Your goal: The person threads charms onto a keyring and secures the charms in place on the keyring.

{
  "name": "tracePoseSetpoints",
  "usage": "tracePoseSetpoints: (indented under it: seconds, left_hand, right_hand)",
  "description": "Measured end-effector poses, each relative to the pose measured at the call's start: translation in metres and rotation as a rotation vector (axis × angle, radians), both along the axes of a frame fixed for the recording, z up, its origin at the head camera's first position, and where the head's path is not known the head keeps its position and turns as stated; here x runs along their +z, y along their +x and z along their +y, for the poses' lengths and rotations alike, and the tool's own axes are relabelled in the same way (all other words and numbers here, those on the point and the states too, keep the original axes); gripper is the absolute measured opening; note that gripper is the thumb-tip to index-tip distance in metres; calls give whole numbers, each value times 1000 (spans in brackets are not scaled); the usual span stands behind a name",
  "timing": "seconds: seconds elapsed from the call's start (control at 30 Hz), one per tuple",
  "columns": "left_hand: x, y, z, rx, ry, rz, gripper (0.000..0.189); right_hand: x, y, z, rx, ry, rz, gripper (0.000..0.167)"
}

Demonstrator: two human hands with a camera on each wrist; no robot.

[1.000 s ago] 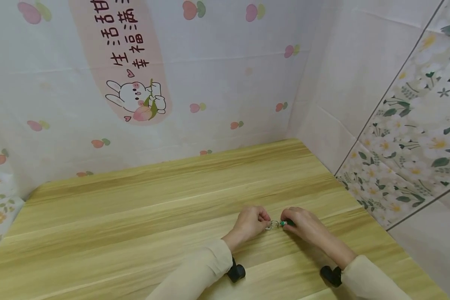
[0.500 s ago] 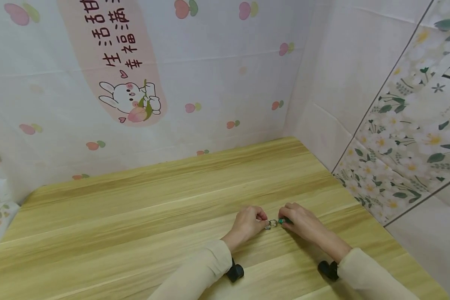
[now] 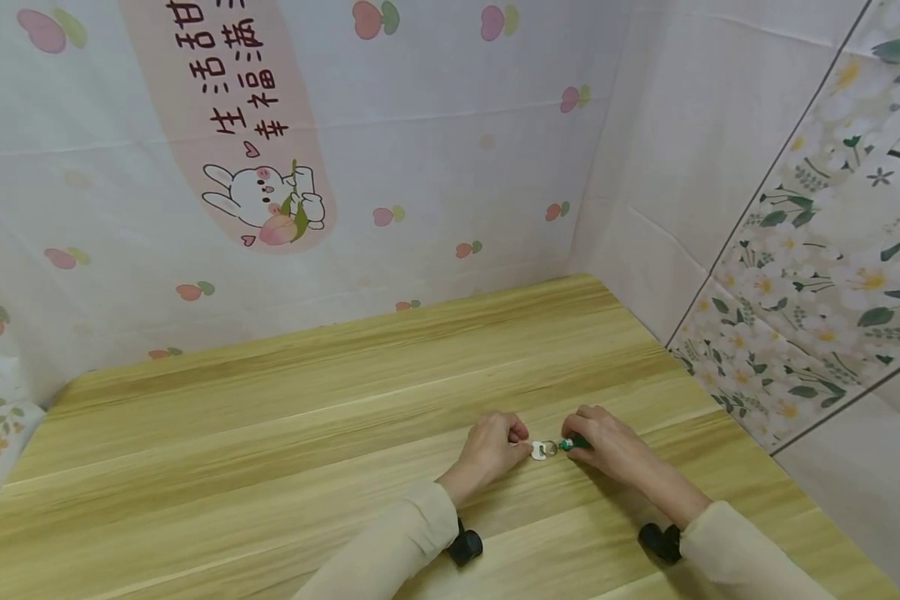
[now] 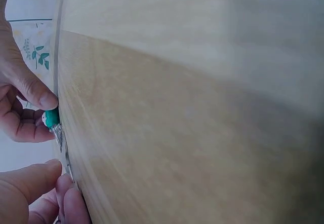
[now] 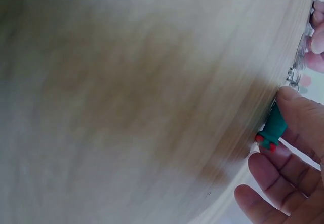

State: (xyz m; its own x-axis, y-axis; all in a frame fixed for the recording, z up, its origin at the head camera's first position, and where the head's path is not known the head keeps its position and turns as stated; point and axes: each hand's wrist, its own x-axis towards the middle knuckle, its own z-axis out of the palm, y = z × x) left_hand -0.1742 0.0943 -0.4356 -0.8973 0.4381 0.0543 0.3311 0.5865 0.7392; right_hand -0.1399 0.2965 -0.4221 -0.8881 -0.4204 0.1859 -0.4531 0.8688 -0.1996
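A keychain lies stretched between both hands, low over the tabletop or touching it; I cannot tell which. At its left end, a flat silvery-white piece is pinched by my left hand between thumb and fingers. A metal ring links that piece to a small green figurine charm. My right hand pinches this charm, its thumb on one side and fingers on the other. Red feet show at the charm's end in the right wrist view. The left fingertips hide part of the flat piece.
A wood-grain table spreads out to the left and behind the hands. Patterned cloth hangs along its back edge, and a floral panel stands at the right. Black wrist cameras sit under both cuffs.
The flat silvery-white piece now shows more of its face beside the left fingertips. My left hand has shifted slightly left in the view. Both hands keep their hold.
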Motion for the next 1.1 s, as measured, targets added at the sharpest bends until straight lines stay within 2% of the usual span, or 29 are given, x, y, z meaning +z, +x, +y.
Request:
tracePoseSetpoints:
  seconds: [0.27,0.5,0.67,0.8,0.9,1.0,1.07,1.1]
  left_hand:
    - [0,3,-4,-18,-21,7,11]
    - [1,5,-11,-15,-27,-14,11]
    - [4,4,-28,1,-32,38,16]
    - [10,4,-52,29,-105,168,28]
    - [15,6,-70,49,-174,348,37]
    - [18,9,-84,65,-225,521,45]
    - [21,12,-90,74,-257,580,49]
    - [22,13,-93,79,-270,582,51]
  right_hand:
    - [1,6,7,-42,-32,-26,24]
    - [1,15,15,-84,-83,55,27]
    - [3,21,20,-100,-122,106,29]
    - [4,25,21,-131,-142,139,32]
    - [6,26,20,-158,-125,181,38]
    - [8,27,15,-146,-110,250,43]
    - [10,27,10,-117,-106,315,47]
    - [11,26,7,-97,-105,346,48]
